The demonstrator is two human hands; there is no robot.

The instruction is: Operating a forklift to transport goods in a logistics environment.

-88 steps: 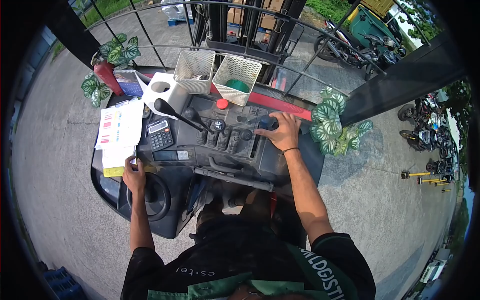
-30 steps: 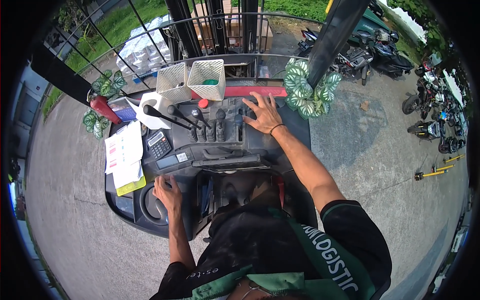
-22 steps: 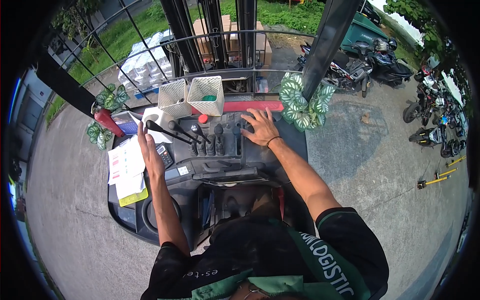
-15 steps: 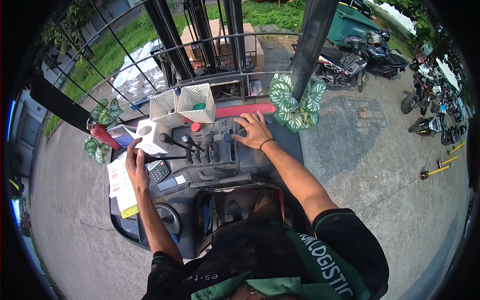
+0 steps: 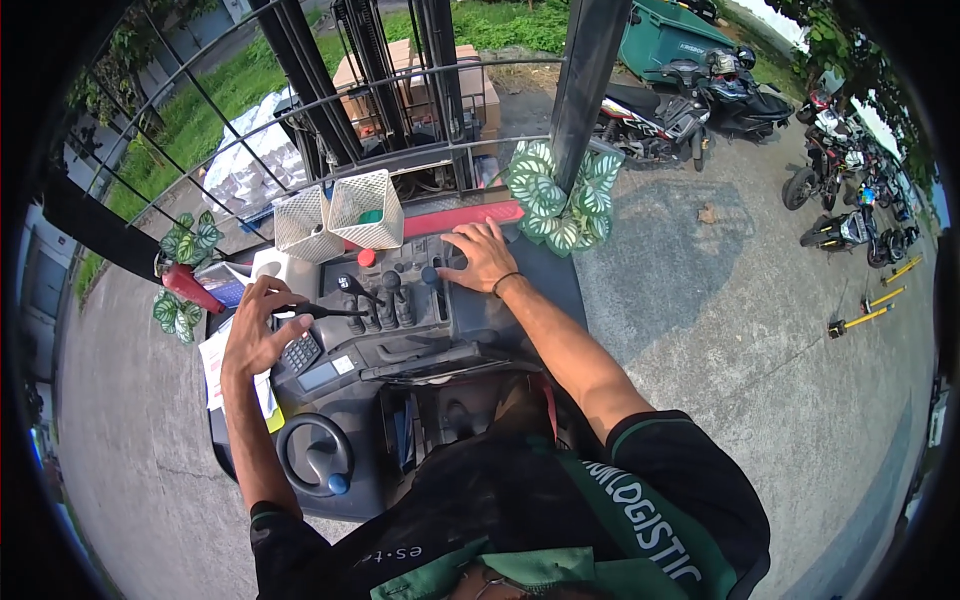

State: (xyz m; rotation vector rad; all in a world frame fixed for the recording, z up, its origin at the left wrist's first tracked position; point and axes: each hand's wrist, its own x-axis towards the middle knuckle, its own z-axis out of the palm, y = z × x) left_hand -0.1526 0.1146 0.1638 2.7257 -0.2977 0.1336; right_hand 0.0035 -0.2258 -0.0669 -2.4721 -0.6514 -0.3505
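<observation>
Setting: a person sits in the seat of a forklift [image 5: 400, 400] outdoors on concrete, seen from above the head.
Left hand: the left hand [image 5: 255, 335] lies at 9 o'clock from the dashboard centre, fingers curled round a thin black stalk lever [image 5: 318, 312] that points toward 3 o'clock; the grip looks light, as for flicking a switch.
Right hand: the right hand [image 5: 482, 257] rests at 1 o'clock, fingers spread wide and flat, fingertips beside the row of black knobbed levers [image 5: 392, 295], touching the rightmost one, within easy reach.
Steering wheel: the black steering wheel [image 5: 316, 456] with a blue knob sits at 7 o'clock, untouched.
Calculator: a dark calculator [image 5: 300, 352] lies just under the left hand.
Papers: white and yellow papers [image 5: 215, 365] lie at the dashboard's left edge, partly under the wrist.
Baskets: two white lattice baskets [image 5: 340, 215] stand at 12 o'clock, one holding something green.
Red button: a small red button [image 5: 367, 257] sits below the baskets.
Boxes: brown cardboard boxes [image 5: 400, 65] stand beyond the mast, at 12 o'clock.
Bin: a green bin [image 5: 670, 35] with a pale label stands at 2 o'clock, by parked motorbikes [image 5: 700, 100].
</observation>
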